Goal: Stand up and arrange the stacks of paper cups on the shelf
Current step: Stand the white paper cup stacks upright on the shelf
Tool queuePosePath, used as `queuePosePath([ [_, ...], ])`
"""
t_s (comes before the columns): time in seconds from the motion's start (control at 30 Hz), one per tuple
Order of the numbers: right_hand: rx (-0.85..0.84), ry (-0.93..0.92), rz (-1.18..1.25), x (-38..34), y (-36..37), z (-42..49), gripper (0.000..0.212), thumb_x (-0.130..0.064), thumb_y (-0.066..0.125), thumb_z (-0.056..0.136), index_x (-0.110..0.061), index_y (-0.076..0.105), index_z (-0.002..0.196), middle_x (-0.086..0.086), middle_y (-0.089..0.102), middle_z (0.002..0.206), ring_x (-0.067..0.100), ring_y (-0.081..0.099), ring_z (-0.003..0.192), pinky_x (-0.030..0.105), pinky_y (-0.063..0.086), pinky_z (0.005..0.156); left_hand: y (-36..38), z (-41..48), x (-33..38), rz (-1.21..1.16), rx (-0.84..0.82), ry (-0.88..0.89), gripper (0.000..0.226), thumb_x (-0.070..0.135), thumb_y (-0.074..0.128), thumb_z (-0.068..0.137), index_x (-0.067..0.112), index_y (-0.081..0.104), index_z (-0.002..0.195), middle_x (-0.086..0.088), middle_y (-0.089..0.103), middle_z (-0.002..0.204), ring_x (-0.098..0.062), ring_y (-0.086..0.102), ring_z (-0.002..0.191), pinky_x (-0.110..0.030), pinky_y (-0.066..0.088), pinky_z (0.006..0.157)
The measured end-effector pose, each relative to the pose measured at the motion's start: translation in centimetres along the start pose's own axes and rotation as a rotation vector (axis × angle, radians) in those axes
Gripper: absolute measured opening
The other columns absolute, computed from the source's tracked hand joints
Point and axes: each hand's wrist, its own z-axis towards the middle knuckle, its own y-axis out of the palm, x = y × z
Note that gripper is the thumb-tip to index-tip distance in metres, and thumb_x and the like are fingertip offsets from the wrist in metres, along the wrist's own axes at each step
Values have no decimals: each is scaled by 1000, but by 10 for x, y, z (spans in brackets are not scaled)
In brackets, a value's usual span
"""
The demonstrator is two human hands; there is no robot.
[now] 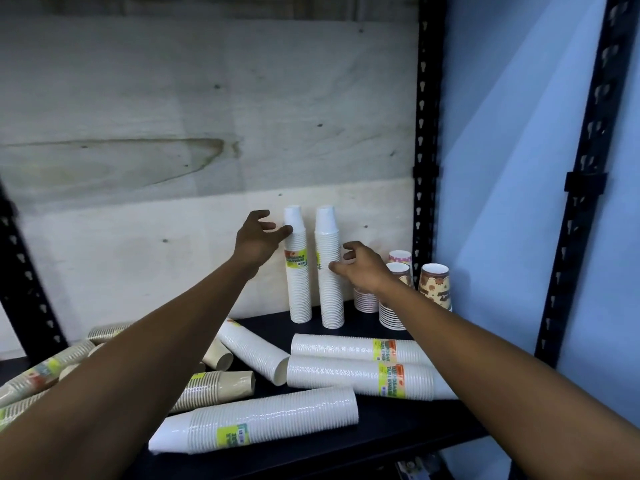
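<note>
Stacks of paper cups crowd the dark shelf (398, 420), which spans the lower half of the frame before a pale plywood back panel (207, 133) and a black slotted upright (426, 133); the longest white stack (277, 420) lies on its side at lower centre; two more white lying stacks (346, 362) lie side by side right of centre, touching; beige lying stacks (214, 388) sprawl at lower left, partly hidden by a forearm; two upright white stacks, the left one (298, 289) and the right one (331, 296), stand at centre by the panel; short patterned stacks (434, 285) stand just right of them. Each long stack is ribbed with rims and bears a yellow-green label (391, 375) edged in orange; the print is blurred, though one seems to read TABLEWARE. The left hand (258, 240) is loosely spread, thumb tip touching the left upright stack near its top; the right hand (363, 268) has one fingertip on the right upright stack, the others curled beside it; I cannot tell whether it grips.
</note>
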Motion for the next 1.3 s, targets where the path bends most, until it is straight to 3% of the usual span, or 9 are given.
queuePosePath([
  [0.13, -31, -29, -27, -3, -18, -25, 52, -39, 73, 86, -16, 57, 129, 0, 63, 120, 19, 63, 109, 36, 51, 96, 2, -31, -1, 49, -19, 25, 69, 40, 81, 79, 22, 45, 135, 2, 67, 103, -23, 71, 94, -45, 57, 90],
  [0.23, -85, -64, -150, 5, -38, -53, 41, -39, 75, 83, -20, 62, 116, -5, 67, 109, 13, 64, 103, 33, 51, 96, 15, -61, 5, 103, -102, 46, 52, 35, 78, 83, 16, 50, 123, 2, 70, 92, -21, 74, 78, -40, 58, 84],
  [0.33, -169, -85, -281, 12, -61, -86, 39, -39, 74, 84, -19, 63, 116, -5, 69, 110, 11, 64, 103, 27, 49, 93, 38, -88, 7, 112, -216, 54, 38, 35, 80, 80, 19, 58, 105, -1, 72, 84, -22, 74, 77, -42, 59, 83],
  [0.43, -197, -83, -334, 18, -75, -115, 36, -41, 74, 82, -22, 66, 112, -5, 69, 110, 12, 63, 102, 28, 50, 92, 59, -113, 10, 262, -385, 114, 29, 36, 80, 80, 22, 64, 100, 0, 73, 86, -17, 71, 78, -36, 58, 77],
  [0.57, -304, -92, -502, 26, -85, -141, 29, -24, 67, 87, -22, 67, 116, -5, 67, 114, 12, 61, 100, 24, 48, 84, 76, -133, 14, 517, -575, 308, 33, 31, 81, 80, 18, 67, 107, 4, 72, 97, -9, 66, 84, -25, 51, 76],
  [0.73, -485, -20, -763, 29, -95, -158, 29, -23, 66, 89, -22, 66, 117, -3, 61, 108, 17, 59, 98, 32, 52, 86, 91, -139, 21, 912, -811, 424, 43, 34, 76, 86, 15, 66, 123, -2, 69, 118, -16, 62, 100, -30, 50, 89],
  [0.87, -531, 27, -831, 34, -97, -166, 40, -29, 67, 88, -24, 59, 126, -2, 58, 114, 17, 55, 98, 32, 51, 86, 105, -141, 26, 1001, -893, 433, 51, 34, 75, 87, 14, 62, 132, -4, 67, 126, -21, 62, 112, -31, 50, 95],
  [1.0, -526, 52, -798, 49, -95, -171, 50, -34, 73, 84, -27, 52, 129, 1, 58, 125, 21, 57, 106, 38, 51, 94, 119, -140, 24, 1101, -962, 470, 51, 34, 75, 87, 15, 62, 132, -4, 67, 127, -21, 63, 111, -37, 52, 96],
  [1.3, -452, -2, -770, 72, -84, -172, 60, -32, 81, 77, -27, 39, 120, 4, 53, 117, 25, 54, 97, 37, 47, 76, 131, -142, 28, 1193, -1034, 515, 45, 24, 71, 90, 15, 61, 133, -4, 66, 125, -22, 61, 112, -36, 51, 94],
])
